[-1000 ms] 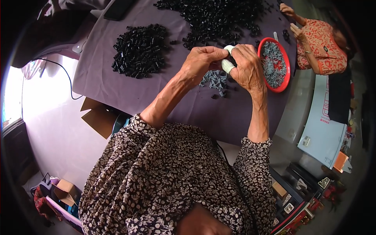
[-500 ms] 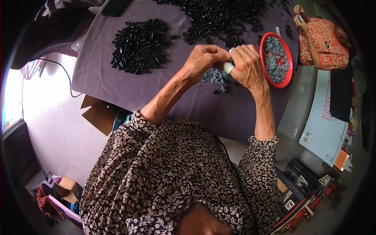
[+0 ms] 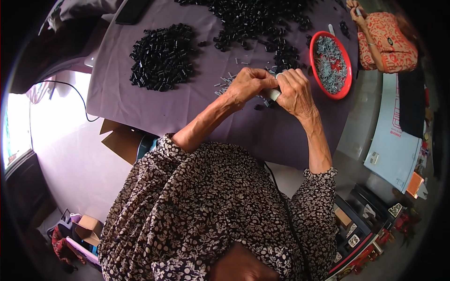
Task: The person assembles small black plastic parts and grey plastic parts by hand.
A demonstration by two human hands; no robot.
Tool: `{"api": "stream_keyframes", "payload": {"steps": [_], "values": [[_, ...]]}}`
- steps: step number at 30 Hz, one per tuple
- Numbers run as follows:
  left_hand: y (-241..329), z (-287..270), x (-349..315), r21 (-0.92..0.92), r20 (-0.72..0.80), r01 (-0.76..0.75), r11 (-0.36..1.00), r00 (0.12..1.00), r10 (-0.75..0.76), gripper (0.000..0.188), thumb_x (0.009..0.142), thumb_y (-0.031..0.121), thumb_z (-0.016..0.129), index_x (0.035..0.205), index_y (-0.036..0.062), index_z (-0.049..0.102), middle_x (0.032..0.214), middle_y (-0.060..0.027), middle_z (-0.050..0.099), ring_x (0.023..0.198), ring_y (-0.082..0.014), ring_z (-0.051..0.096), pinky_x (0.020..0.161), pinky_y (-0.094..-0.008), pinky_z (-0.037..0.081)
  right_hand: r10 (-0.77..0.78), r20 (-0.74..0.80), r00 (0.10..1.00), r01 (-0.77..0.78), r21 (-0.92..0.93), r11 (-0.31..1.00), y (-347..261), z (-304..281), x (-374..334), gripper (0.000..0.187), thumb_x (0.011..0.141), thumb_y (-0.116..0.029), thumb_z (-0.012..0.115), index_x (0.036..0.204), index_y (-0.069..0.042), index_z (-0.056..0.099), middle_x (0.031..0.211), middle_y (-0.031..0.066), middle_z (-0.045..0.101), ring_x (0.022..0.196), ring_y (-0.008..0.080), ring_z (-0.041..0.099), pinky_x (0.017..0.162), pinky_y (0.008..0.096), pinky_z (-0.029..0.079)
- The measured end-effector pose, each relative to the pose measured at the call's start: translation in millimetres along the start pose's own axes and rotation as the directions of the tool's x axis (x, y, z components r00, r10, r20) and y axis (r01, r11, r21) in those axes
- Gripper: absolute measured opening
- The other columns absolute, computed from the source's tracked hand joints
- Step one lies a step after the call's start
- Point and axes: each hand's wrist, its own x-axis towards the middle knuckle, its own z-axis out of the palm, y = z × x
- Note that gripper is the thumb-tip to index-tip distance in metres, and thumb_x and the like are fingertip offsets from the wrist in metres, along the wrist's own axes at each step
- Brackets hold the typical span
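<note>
My left hand (image 3: 247,87) and my right hand (image 3: 297,94) meet over the table, fingertips pinched together. Whatever lies between them is hidden by the fingers. White wrapping (image 3: 274,95) covers what looks like the thumb of my right hand, and another white band shows by its bent fingers. Beneath and beyond my hands, small grey screw-like pins (image 3: 223,86) are scattered on the cloth. A small black piece (image 3: 258,107) lies just nearer than my hands. To the right stands a red bowl (image 3: 348,83) holding many of the same grey pins.
A compact heap of small black pieces (image 3: 161,58) lies left on the purple tablecloth (image 3: 140,107). A larger black pile (image 3: 253,21) spreads along the far side. A dark flat phone-like object (image 3: 132,11) rests far left. Another person (image 3: 386,42) works at the far right.
Both hands have come slightly nearer to me, still pinched together. More grey pins now show beyond them. The whole view has shifted a little.
</note>
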Motion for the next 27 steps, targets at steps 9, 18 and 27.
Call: {"api": "stream_keyframes", "payload": {"steps": [9, 18, 27], "values": [[-7.9, 17.4, -5.0, 0.154, 0.039, 0.054, 0.987, 0.997, -0.061, 0.015, 0.078, 0.017, 0.063, 0.081, 0.0023, 0.065, 0.070, -0.0030, 0.061, 0.062, -0.0076, 0.054, 0.056, -0.0206, 0.041, 0.006, -0.042, 0.999, -0.003, 0.074, 0.997, 0.2, -0.6, -32.3, 0.015, 0.058, -0.004, 0.056, 0.060, -0.003, 0.041, 0.057, 0.0099, 0.042, 0.054, 0.0265, 0.043, 0.052, 0.0360, 0.035], [-5.6, 12.0, -6.8, 0.103, 0.035, 0.005, 0.995, 0.999, -0.009, 0.014, 0.078, 0.014, 0.063, 0.083, 0.0013, 0.065, 0.071, -0.0043, 0.062, 0.063, -0.0092, 0.056, 0.058, -0.0213, 0.045, 0.080, 0.018, 0.997, -0.082, 0.130, 0.988, -3.2, -11.0, -30.3, 0.021, 0.066, -0.014, 0.065, 0.067, -0.002, 0.048, 0.062, 0.0110, 0.050, 0.058, 0.0277, 0.050, 0.054, 0.0359, 0.038], [36.2, -94.8, -33.0, 0.640, -0.418, -0.238, 0.730, 0.689, 0.592, 0.018, 0.075, 0.011, 0.065, 0.090, 0.0021, 0.066, 0.084, -0.0085, 0.066, 0.076, -0.0132, 0.061, 0.069, -0.0238, 0.048, 0.448, 0.045, 0.893, -0.444, 0.250, 0.860, 32.0, 21.4, -21.1, 0.016, 0.076, -0.002, 0.055, 0.091, 0.000, 0.060, 0.089, 0.0149, 0.062, 0.079, 0.0300, 0.060, 0.067, 0.0328, 0.047]]}}
